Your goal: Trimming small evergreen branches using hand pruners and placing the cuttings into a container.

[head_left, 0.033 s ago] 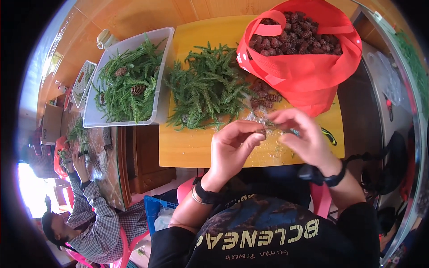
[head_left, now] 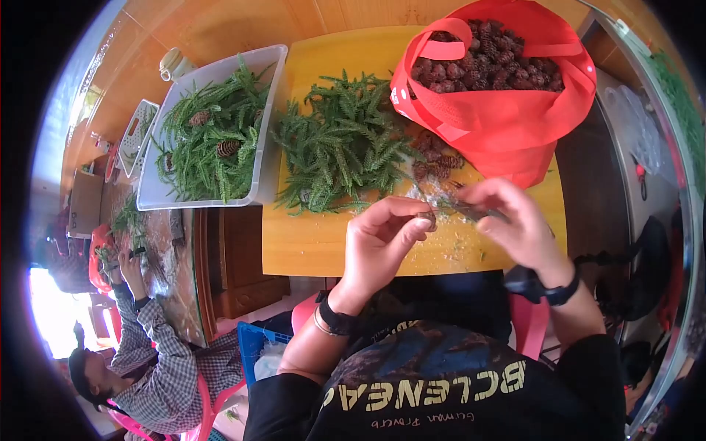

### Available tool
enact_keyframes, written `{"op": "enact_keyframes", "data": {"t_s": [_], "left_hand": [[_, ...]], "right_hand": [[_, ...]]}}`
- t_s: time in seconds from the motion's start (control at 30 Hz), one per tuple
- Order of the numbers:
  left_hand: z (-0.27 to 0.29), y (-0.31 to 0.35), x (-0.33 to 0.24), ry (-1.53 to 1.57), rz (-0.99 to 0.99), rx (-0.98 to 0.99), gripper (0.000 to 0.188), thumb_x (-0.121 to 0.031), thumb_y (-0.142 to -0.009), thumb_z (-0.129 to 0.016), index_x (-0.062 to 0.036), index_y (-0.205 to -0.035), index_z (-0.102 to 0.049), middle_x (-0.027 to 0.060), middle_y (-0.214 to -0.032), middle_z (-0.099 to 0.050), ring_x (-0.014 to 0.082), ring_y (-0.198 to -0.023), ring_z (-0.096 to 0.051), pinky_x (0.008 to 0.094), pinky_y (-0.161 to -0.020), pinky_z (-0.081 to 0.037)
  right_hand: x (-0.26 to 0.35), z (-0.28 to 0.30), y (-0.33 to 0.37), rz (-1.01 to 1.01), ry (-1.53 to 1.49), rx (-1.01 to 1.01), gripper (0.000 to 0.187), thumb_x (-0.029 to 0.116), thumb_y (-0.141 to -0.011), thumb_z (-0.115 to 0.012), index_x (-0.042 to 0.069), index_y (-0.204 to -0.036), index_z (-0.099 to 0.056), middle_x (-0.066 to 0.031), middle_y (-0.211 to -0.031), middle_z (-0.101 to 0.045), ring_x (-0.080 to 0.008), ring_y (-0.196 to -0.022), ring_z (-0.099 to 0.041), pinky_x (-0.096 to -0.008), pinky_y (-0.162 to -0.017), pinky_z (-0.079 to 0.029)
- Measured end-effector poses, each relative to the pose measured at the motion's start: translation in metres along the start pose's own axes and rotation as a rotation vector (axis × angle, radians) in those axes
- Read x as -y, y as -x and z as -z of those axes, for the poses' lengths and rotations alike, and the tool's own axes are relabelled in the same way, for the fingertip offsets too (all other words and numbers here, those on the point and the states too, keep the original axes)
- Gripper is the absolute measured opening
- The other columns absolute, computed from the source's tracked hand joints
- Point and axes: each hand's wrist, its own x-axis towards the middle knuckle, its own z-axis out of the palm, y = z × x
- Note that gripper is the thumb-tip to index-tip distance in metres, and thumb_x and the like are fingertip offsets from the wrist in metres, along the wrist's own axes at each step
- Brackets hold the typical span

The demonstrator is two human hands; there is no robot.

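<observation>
My left hand (head_left: 379, 239) is over the front of the yellow table, thumb and forefinger pinched on a small brown piece (head_left: 431, 218), possibly a bit of pine cone. To its right, my right hand (head_left: 518, 224) has its fingers bent together around a dark, blurred thing (head_left: 476, 212) that I cannot make out. Just beyond both hands lie several loose brown pine cones (head_left: 439, 163) and whitish crumbs. A heap of green artificial fir sprigs (head_left: 342, 147) rests on the table to the left of the cones.
A red fabric bag (head_left: 507, 125) full of brown pine cones (head_left: 500, 59) stands at the back right. On the left is a clear plastic bin (head_left: 271, 110) of green sprigs and cones. A person in a checked shirt (head_left: 165, 378) works at another table, lower left.
My right hand has shifted a little to the right, away from my left hand. The green-and-black tool handle beside it no longer shows. My left hand has barely moved.
</observation>
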Motion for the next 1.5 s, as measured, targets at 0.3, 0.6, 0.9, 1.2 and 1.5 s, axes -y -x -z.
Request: {"op": "enact_keyframes", "data": {"t_s": [0.3, 0.6, 0.9, 1.2, 1.5], "left_hand": [[0.005, -0.004, 0.003, 0.333, 0.145, 0.054, 0.02, -0.015, -0.087, -0.06, -0.003, -0.102, -0.055, 0.015, -0.102, -0.062, 0.0178, -0.084, -0.063, 0.0249, -0.071, -0.049], [0.008, -0.008, -0.008, 0.397, 0.133, 0.033, 0.013, -0.008, -0.088, -0.055, -0.0036, -0.101, -0.053, 0.0161, -0.105, -0.06, 0.02, -0.088, -0.062, 0.0277, -0.077, -0.05], [0.017, -0.007, -0.013, 0.458, 0.106, 0.042, 0.014, -0.003, -0.087, -0.056, -0.0026, -0.101, -0.053, 0.0127, -0.097, -0.062, 0.0198, -0.087, -0.063, 0.0283, -0.072, -0.053], [0.012, -0.009, -0.021, 0.508, 0.073, 0.081, 0.018, -0.005, -0.084, -0.061, -0.003, -0.1, -0.053, 0.0113, -0.095, -0.06, 0.0186, -0.084, -0.062, 0.0272, -0.068, -0.052], [0.016, -0.007, -0.024, 0.414, 0.061, -0.011, 0.023, -0.016, -0.083, -0.065, -0.0049, -0.097, -0.051, 0.014, -0.096, -0.057, 0.0174, -0.077, -0.059, 0.0232, -0.061, -0.048]], "right_hand": [[-0.037, 0.078, 0.066, -0.364, 0.995, 0.039, 0.053, 0.008, -0.054, -0.079, 0.004, -0.094, -0.045, -0.0149, -0.094, -0.049, -0.0335, -0.092, -0.05, -0.0366, -0.08, -0.042], [-0.02, 0.075, 0.059, -0.506, 0.868, 0.018, 0.038, 0.002, -0.063, -0.062, 0.002, -0.096, -0.042, -0.0165, -0.098, -0.046, -0.0345, -0.09, -0.051, -0.0363, -0.08, -0.043], [0.025, 0.083, 0.069, -0.118, 0.714, -0.032, 0.015, 0.007, -0.07, -0.049, -0.001, -0.08, -0.041, -0.0112, -0.091, -0.035, -0.0217, -0.075, -0.045, -0.0289, -0.068, -0.039], [0.048, 0.046, 0.04, -0.052, 0.577, -0.004, 0.022, 0.018, -0.071, -0.067, 0.0, -0.072, -0.054, -0.0048, -0.067, -0.045, -0.0154, -0.059, -0.045, -0.0267, -0.058, -0.039], [0.045, 0.027, 0.015, 0.033, 0.372, 0.129, 0.019, 0.015, -0.071, -0.063, -0.002, -0.077, -0.059, -0.0109, -0.076, -0.063, -0.0296, -0.085, -0.06, -0.0375, -0.086, -0.043]]}}
